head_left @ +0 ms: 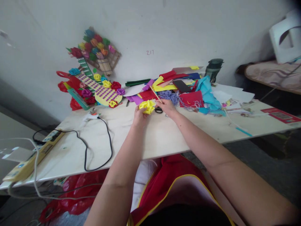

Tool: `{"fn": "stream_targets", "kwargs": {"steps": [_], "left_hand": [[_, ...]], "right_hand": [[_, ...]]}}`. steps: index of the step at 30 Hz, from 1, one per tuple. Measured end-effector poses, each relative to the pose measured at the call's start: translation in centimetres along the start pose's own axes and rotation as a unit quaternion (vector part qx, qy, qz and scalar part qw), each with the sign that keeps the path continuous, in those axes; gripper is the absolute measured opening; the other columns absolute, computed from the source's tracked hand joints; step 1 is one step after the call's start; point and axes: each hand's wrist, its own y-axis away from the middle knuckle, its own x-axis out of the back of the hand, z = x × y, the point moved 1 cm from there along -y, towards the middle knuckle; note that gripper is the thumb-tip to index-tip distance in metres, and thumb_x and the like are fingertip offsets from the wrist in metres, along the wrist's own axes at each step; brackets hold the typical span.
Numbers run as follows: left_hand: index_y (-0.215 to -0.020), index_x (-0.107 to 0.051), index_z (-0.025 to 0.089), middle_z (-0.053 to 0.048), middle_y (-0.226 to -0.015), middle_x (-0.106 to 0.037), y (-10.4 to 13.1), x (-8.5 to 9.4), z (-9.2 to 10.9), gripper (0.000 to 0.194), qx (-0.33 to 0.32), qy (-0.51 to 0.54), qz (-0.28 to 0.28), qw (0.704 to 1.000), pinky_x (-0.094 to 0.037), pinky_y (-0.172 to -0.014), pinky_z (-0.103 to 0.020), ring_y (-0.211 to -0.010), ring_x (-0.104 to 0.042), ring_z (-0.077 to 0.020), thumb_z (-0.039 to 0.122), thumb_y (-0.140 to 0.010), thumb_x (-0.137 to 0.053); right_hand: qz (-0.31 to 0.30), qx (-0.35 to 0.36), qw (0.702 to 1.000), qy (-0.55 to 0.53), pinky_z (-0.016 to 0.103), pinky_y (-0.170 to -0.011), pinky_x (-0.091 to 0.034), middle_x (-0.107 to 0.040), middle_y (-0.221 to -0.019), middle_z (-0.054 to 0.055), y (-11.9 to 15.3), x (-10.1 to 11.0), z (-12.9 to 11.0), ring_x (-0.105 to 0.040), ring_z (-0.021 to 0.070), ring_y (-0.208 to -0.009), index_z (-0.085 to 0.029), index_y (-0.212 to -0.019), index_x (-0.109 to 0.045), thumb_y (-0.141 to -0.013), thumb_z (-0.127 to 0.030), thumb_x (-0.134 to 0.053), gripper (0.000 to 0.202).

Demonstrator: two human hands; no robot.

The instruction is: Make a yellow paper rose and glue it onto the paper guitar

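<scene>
Yellow paper flower (147,107) in the left hand (139,116), thin stick (155,94) tight in the right hand (166,107), both between the worktop (70,153)'s front and back edges; black scissor handles (158,110) close by, purple yarn (168,96) nearer the back edge

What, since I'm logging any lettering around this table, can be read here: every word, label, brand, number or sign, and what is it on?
"217": handwritten on the wall.
Green bottle with a lime cap: pale lettering, too blurred to read.
Red printed card at the table's right end: print too small and blurred to read.
I can make out no other text.
</scene>
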Motion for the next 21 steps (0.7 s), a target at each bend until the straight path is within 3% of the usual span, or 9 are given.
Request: {"fn": "stream_targets", "kwargs": {"steps": [5,10,15,21], "left_hand": [[-0.096,-0.053,0.020,-0.004,-0.092,-0.064,0.1,-0.2,-0.3,0.047,0.002,0.020,0.007,1.000,-0.055,-0.078,-0.035,-0.092,-0.066,-0.0223,-0.002,-0.056,-0.061],[-0.100,-0.052,0.023,-0.002,-0.093,-0.064,-0.1,0.0,0.0,0.053,-0.001,0.007,0.036,0.999,-0.055,-0.073,-0.032,-0.088,-0.066,-0.0208,-0.003,-0.055,-0.063],[-0.101,-0.052,0.025,-0.002,-0.100,-0.064,-0.6,0.7,0.6,0.054,-0.037,-0.006,0.084,0.996,-0.052,-0.070,-0.026,-0.091,-0.065,-0.0181,-0.001,-0.055,-0.066],[-0.102,-0.049,0.025,-0.001,-0.101,-0.063,-0.6,0.7,0.7,0.056,-0.032,0.011,0.078,0.996,-0.052,-0.069,-0.027,-0.084,-0.065,-0.0164,0.002,-0.053,-0.067]], "right_hand": [[-0.007,0.001,1.000,-0.014,0.028,-0.076,-0.044,-0.067,-0.072,0.003,0.2,-0.3,-0.2,-0.059,0.0154,-0.073,-0.015,-0.077,-0.067,-0.075,-0.038,-0.058,0.025],[0.027,0.029,0.997,0.059,0.027,-0.067,-0.039,-0.053,-0.063,-0.002,-0.2,0.5,-0.1,-0.048,0.0139,-0.065,-0.017,-0.076,-0.062,-0.079,-0.047,-0.051,0.032],[0.058,0.040,0.993,0.091,0.027,-0.068,-0.038,-0.054,-0.068,-0.002,-0.8,1.0,0.2,-0.050,0.0144,-0.069,-0.019,-0.079,-0.059,-0.082,-0.037,-0.046,0.022],[0.022,0.018,0.993,0.116,0.027,-0.067,-0.039,-0.055,-0.061,-0.002,-0.4,-0.2,0.5,-0.051,0.0145,-0.064,-0.019,-0.079,-0.063,-0.086,-0.042,-0.044,0.031]]}}
